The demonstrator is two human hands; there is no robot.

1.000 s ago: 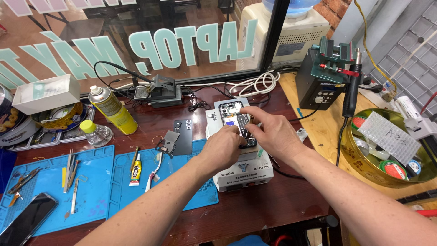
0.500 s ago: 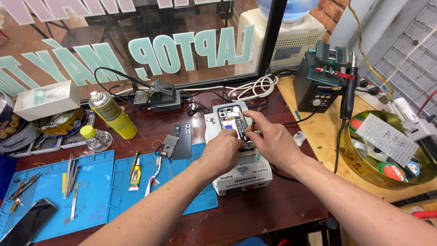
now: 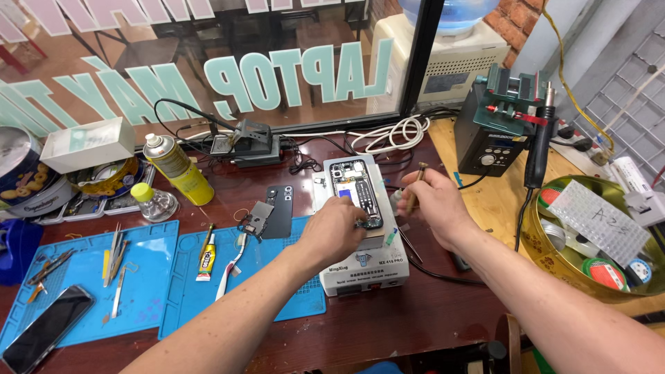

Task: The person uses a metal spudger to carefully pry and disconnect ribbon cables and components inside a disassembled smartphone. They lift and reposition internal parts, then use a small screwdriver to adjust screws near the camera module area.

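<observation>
An opened smartphone [image 3: 352, 188] with its back off lies on a white heating-plate box [image 3: 364, 266] in the middle of the bench. My left hand [image 3: 337, 230] rests on the phone's near end, fingers pressing its lower edge. My right hand [image 3: 435, 203] is lifted just right of the phone and grips a thin brown-handled tool [image 3: 414, 185], tip pointing down toward the box's right side. The phone's dark back cover [image 3: 279, 210] lies left of the box.
Blue work mats [image 3: 83, 284] hold tweezers, a glue tube [image 3: 205, 256] and a dark phone [image 3: 43, 329]. A yellow spray can [image 3: 176, 167] and small bottle stand behind. A hot-air station [image 3: 495, 128] and a round tin of parts [image 3: 599, 239] sit at the right.
My right hand has come off the phone and moved right and up with the tool. My left hand stays at the phone's lower end.
</observation>
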